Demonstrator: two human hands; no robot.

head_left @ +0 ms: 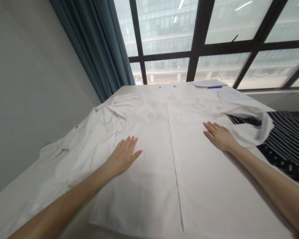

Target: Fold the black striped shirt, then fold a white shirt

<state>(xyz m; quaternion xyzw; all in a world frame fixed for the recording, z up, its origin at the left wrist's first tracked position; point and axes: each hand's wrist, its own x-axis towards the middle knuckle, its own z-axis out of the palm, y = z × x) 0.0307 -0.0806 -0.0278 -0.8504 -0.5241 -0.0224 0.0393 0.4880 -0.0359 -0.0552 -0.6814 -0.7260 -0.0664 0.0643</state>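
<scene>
Left hand (123,156) and right hand (219,135) rest flat and well apart, gripping nothing, on the white shirt (151,162), whose front edge (174,162) runs lengthwise between them toward the window (166,30).

A white shirt (159,159) lies spread flat on a white tabletop (144,90), its front split by a long, nearly straight edge running down the middle to the near hem. The body is mostly smooth, with faint creases. At right, a sleeve (267,127) curls into a loose loop; at left, rumpled folds bunch up.
</scene>
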